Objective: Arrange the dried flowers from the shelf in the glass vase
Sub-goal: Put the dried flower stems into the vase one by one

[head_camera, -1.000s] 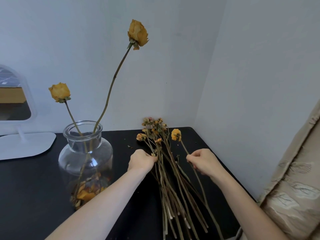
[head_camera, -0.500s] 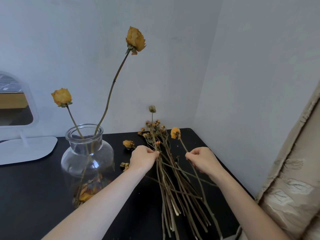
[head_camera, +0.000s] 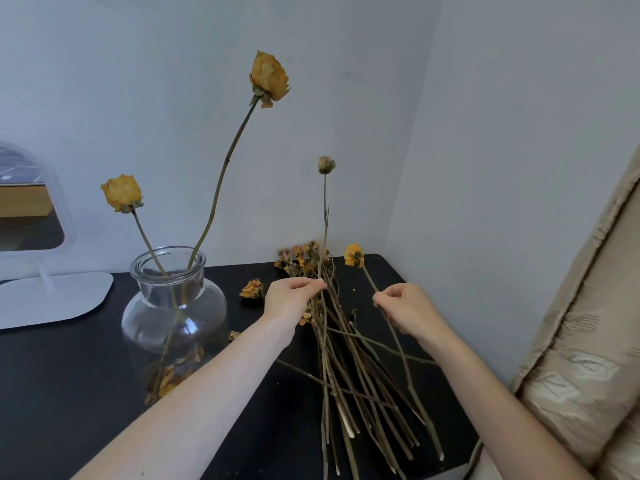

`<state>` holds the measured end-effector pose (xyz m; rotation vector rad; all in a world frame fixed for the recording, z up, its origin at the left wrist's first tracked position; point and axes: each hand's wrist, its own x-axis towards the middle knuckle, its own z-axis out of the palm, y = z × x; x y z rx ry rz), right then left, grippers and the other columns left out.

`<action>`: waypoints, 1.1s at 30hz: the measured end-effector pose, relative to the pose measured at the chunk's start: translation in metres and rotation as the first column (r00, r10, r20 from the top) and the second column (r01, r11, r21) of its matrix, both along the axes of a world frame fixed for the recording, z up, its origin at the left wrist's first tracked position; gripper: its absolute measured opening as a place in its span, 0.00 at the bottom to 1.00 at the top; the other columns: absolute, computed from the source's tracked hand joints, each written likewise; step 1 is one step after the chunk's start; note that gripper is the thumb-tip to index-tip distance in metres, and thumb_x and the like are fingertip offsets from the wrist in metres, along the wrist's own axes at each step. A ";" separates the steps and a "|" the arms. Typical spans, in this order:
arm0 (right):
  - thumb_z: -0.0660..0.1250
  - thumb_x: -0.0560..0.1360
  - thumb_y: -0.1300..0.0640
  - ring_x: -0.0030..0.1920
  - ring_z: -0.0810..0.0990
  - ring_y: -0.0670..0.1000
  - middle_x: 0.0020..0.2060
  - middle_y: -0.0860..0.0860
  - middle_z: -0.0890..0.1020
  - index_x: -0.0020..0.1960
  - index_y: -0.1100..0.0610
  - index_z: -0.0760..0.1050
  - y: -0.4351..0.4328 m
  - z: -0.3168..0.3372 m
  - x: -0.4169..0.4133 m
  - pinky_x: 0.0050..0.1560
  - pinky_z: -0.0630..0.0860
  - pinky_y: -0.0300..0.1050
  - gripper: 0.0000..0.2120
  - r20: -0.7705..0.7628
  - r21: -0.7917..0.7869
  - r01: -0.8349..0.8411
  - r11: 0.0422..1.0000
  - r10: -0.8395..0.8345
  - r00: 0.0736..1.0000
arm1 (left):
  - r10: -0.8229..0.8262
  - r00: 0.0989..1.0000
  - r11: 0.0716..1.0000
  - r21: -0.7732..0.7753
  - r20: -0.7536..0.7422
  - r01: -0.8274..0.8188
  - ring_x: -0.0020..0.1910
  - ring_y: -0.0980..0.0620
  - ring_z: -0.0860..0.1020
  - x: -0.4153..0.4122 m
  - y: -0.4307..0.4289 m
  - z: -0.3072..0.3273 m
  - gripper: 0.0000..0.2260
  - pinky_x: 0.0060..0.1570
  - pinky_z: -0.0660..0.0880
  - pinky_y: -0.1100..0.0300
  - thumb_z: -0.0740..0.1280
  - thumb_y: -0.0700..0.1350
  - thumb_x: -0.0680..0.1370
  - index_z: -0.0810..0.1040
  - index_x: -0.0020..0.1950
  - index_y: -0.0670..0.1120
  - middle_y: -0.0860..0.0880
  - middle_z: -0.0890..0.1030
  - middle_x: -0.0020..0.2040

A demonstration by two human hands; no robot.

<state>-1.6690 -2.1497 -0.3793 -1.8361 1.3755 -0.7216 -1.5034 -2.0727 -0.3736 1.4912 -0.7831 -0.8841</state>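
Your left hand (head_camera: 294,301) pinches the stem of a bud (head_camera: 326,165), upright over the pile (head_camera: 346,358); your right hand (head_camera: 407,311) pinches the stem of a yellow flower (head_camera: 354,255); you seem to be selecting; next, guide one stem left into the glass vase (head_camera: 173,306)

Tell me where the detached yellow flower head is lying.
Head view, just left of centre: the detached flower head lies on the black tabletop between the glass vase and the left hand, close beside that hand.

The left edge cuts the mirror (head_camera: 33,216); loose stems (head_camera: 346,393) run off the bottom. The left hand (head_camera: 291,301) covers part of the bud stem (head_camera: 325,202), the right hand (head_camera: 405,310) part of the yellow flower stem (head_camera: 369,277).
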 end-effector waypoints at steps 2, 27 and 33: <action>0.65 0.74 0.55 0.28 0.70 0.43 0.25 0.45 0.73 0.36 0.53 0.77 -0.001 -0.001 0.000 0.30 0.63 0.37 0.09 0.016 -0.002 0.010 1.000 -0.010 1.000 | -0.008 0.999 1.000 -0.003 -0.045 0.008 0.67 0.35 0.67 -0.003 0.001 0.006 0.05 0.66 0.63 0.43 0.67 0.44 0.76 0.83 0.45 0.48 0.35 0.75 0.62; 0.62 0.77 0.53 0.31 0.73 0.44 0.30 0.48 0.75 0.43 0.50 0.73 0.001 0.027 0.008 0.33 0.67 0.36 0.05 0.332 -0.163 0.099 0.982 -0.040 0.943 | -0.113 0.993 0.956 -0.276 -0.041 0.097 0.21 0.58 0.58 -0.012 -0.017 0.063 0.10 0.21 0.58 0.67 0.61 0.47 0.79 0.80 0.54 0.47 0.58 0.65 0.20; 0.61 0.78 0.54 0.33 0.74 0.43 0.33 0.47 0.76 0.51 0.54 0.74 0.003 0.064 0.010 0.34 0.68 0.35 0.06 0.485 -0.281 0.191 0.940 -0.033 0.874 | -0.200 0.978 0.896 -0.392 0.059 0.206 0.24 0.61 0.66 -0.013 0.003 0.081 0.08 0.20 0.62 0.71 0.61 0.46 0.79 0.79 0.50 0.48 0.53 0.69 0.31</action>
